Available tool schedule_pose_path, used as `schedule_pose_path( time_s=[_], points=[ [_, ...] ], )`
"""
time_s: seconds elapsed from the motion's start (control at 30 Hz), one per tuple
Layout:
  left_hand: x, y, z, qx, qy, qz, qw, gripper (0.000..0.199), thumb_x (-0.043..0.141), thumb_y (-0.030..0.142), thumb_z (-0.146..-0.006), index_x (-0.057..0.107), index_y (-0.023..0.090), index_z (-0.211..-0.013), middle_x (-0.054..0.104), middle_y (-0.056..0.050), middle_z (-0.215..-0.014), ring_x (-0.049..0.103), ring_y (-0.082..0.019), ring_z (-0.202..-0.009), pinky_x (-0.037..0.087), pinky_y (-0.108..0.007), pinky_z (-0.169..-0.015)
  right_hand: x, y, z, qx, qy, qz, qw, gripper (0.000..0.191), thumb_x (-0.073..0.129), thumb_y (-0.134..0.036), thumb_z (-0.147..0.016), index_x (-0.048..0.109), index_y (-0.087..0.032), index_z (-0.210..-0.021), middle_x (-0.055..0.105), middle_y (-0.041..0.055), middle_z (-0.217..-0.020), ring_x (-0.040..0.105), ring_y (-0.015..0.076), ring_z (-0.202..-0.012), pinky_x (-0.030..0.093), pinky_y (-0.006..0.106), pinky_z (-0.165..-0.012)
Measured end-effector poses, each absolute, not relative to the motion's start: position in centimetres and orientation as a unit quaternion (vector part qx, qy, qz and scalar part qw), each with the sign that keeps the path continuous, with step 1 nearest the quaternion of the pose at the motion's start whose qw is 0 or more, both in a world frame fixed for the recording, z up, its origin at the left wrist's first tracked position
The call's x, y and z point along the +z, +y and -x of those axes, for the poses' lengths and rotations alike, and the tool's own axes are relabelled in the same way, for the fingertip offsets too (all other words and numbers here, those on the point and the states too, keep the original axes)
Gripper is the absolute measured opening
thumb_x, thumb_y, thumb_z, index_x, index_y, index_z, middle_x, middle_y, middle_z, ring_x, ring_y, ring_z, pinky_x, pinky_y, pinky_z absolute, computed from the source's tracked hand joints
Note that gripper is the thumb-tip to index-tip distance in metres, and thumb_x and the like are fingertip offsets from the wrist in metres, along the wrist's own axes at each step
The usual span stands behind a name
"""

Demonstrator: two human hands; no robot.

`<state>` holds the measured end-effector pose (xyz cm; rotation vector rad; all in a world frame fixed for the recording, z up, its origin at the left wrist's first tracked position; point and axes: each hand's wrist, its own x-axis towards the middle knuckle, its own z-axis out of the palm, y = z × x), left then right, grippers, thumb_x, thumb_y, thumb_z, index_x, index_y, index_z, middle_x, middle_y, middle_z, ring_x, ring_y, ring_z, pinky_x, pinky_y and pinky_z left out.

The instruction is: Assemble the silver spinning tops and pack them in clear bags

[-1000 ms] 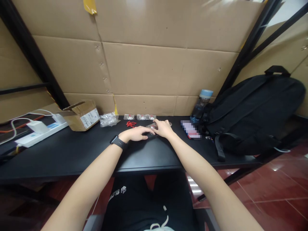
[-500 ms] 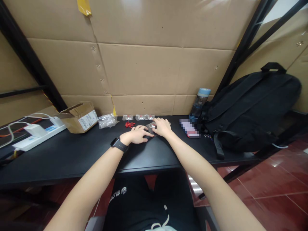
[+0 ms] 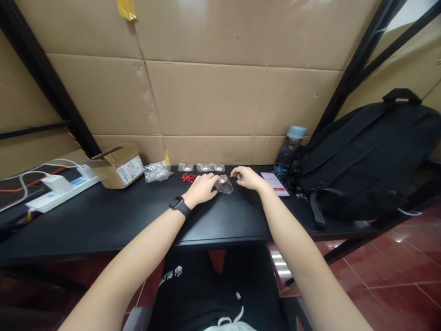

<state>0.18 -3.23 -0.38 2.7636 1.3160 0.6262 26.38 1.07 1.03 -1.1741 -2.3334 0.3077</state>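
A clear plastic bag (image 3: 226, 186) with a small red and white item inside lies on the black table between my hands. My left hand (image 3: 202, 189) is at the bag's left edge, fingers apart and low over the table, holding nothing. To the right of the bag, my right hand (image 3: 245, 178) hovers with loosely curled fingers and nothing visible in them. Red cords (image 3: 188, 177) lie in a small heap just left of my left hand. Behind them are small clear packets with red items, one at the left (image 3: 185, 167) and others side by side (image 3: 205, 167).
Crumpled plastic (image 3: 156, 172) and an open cardboard box (image 3: 120, 168) stand at the left, beside a power strip (image 3: 58, 195). On the right are a phone (image 3: 275, 184), a bottle (image 3: 288, 148) and a black backpack (image 3: 365, 156). A cardboard wall (image 3: 206, 101) rises behind.
My right hand has lifted off the clear bag and moved right, so the bag is now uncovered. My left hand has shifted slightly against the bag's left side. The view has shifted a little.
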Motion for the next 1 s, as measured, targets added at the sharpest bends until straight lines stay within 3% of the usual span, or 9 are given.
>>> schedule_pose_path(
  time_s=[0.1,0.27,0.47,0.67,0.77,0.9,1.0],
  points=[
    [-1.2,-3.1,-1.1,0.213,0.448,-0.868,-0.007,0.023,0.063,0.028,-0.092,0.067,0.024,-0.115,0.065,-0.012,-0.118,0.059,-0.032,-0.117,0.044,-0.046,-0.105,0.2,1.5,-25.9,0.121,-0.861,0.435,0.233,0.037,0.082,-0.009,-0.067,0.074,-0.017,-0.101,0.069,0.0008,-0.095,0.057,0.0117,-0.071,0.045,0.023,-0.069],
    [-1.9,-2.1,-1.0,0.24,0.471,-0.848,0.026,0.015,0.06,0.03,-0.094,0.072,0.023,-0.093,0.073,-0.009,-0.107,0.066,-0.028,-0.108,0.047,-0.041,-0.102,-0.6,1.8,-25.0,0.117,-0.866,0.413,0.256,0.007,0.08,-0.022,-0.079,0.079,-0.019,-0.084,0.069,0.0011,-0.086,0.059,0.0126,-0.072,0.044,0.024,-0.073],
    [-1.6,-1.2,0.2,0.316,0.484,-0.81,0.099,0.014,0.06,0.032,-0.094,0.071,0.023,-0.095,0.079,-0.006,-0.103,0.073,-0.026,-0.099,0.052,-0.037,-0.097,-0.7,2.1,-25.6,0.192,-0.822,0.431,0.32,0.012,0.075,-0.03,-0.081,0.079,-0.018,-0.081,0.075,0.002,-0.08,0.065,0.0157,-0.074,0.047,0.027,-0.074],
    [-1.3,-1.0,0.1,0.368,0.481,-0.77,0.204,0.006,0.063,0.029,-0.09,0.063,0.023,-0.091,0.08,-0.004,-0.094,0.075,-0.024,-0.094,0.053,-0.036,-0.094,-1.1,2.1,-24.9,0.32,-0.744,0.445,0.382,0.012,0.074,-0.027,-0.072,0.069,-0.016,-0.072,0.073,0.0018,-0.072,0.065,0.0151,-0.068,0.049,0.027,-0.07],
    [-1.7,-0.9,0.0,0.385,0.49,-0.748,0.226,0.018,0.066,0.026,-0.086,0.056,0.024,-0.102,0.079,-0.001,-0.089,0.074,-0.022,-0.094,0.051,-0.036,-0.095,-1.0,1.8,-24.7,0.352,-0.72,0.453,0.391,0.012,0.075,-0.023,-0.068,0.065,-0.015,-0.069,0.069,0.0013,-0.065,0.06,0.0126,-0.061,0.045,0.024,-0.062],
    [-1.8,-1.0,-0.1,0.392,0.51,-0.733,0.222,0.04,0.064,0.024,-0.087,0.044,0.027,-0.123,0.078,0.004,-0.086,0.073,-0.02,-0.089,0.049,-0.036,-0.095,-0.7,1.3,-25.1,0.417,-0.694,0.448,0.379,0.03,0.08,-0.021,-0.063,0.059,-0.019,-0.084,0.07,-0.0001,-0.065,0.057,0.0118,-0.057,0.04,0.02,-0.054],
    [-1.4,-1.5,-0.4,0.368,0.521,-0.737,0.223,0.038,0.062,0.022,-0.089,0.046,0.029,-0.123,0.077,0.004,-0.086,0.073,-0.02,-0.091,0.047,-0.038,-0.097,-0.5,1.1,-25.4,0.46,-0.681,0.444,0.358,0.047,0.08,-0.022,-0.063,0.054,-0.023,-0.102,0.074,-0.0007,-0.07,0.055,0.0115,-0.054,0.036,0.019,-0.05]
  ],
)
